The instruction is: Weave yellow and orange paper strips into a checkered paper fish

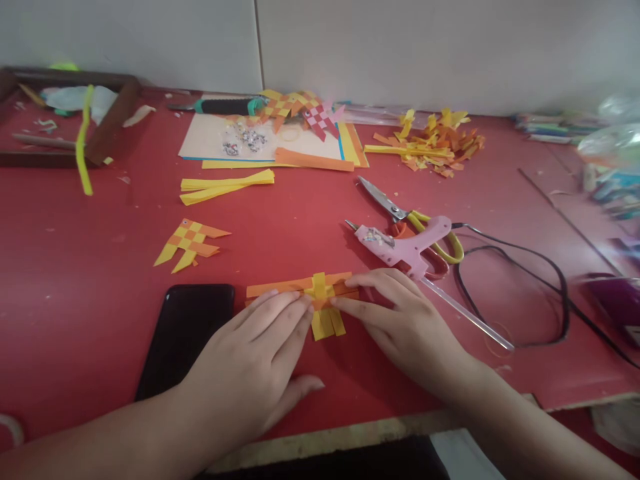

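A small weave of orange and yellow paper strips (320, 300) lies on the red table (75, 293) near the front edge. My left hand (260, 360) rests flat with its fingers stretched out, the fingertips pressing the weave's left side. My right hand (400, 320) lies flat on the other side, its fingertips touching the weave's right edge. Neither hand grips anything. A finished orange and yellow woven paper fish (190, 243) lies to the left, apart from both hands.
A black phone (187, 333) lies by my left wrist. A pink glue gun (405, 247) with a black cord (550, 280) and yellow-handled scissors (400, 213) sit beyond my right hand. Paper sheets, woven fish (300, 110), strip scraps (430, 143) and a wooden frame (107, 123) are farther back.
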`<state>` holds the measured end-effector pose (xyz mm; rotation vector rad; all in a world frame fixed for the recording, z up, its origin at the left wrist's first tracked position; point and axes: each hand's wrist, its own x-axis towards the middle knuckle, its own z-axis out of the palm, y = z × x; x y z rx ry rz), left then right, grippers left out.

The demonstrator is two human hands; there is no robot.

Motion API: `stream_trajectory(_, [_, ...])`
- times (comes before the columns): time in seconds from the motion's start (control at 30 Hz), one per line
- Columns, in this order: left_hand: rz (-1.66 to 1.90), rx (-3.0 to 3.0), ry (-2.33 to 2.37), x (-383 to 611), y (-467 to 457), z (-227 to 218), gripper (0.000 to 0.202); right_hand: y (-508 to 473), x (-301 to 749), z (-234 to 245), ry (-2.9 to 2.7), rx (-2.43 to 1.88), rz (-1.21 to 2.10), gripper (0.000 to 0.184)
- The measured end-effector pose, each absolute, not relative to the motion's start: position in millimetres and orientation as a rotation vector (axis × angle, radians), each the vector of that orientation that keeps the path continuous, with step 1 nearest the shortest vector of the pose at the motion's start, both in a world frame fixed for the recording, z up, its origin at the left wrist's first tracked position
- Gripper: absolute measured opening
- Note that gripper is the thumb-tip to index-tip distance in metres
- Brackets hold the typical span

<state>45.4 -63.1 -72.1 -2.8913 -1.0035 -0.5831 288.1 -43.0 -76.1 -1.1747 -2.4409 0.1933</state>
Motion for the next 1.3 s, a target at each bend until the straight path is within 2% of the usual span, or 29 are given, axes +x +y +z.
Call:
stream_trajectory(0.7, [-0.568,-2.909,-0.997,43.7,-63.2,-74.0,0.05,-42.2,286.0,-78.4,-2.351,-1.2,0.23,0.031])
stream_trajectory(1.07, [-0.54,-2.995,-1.051,43.1,-63.9,-78.4,0.067,-42.8,286.4,-80.5,-2.358,-1.189,0.269,0.028])
stream_trajectory(1.3, [-0.525,-2.979,-1.048,42.8,-64.0,-77.6,0.067,-45.4,298.2,-66.5,-2.34,-1.218,0.127,0.024])
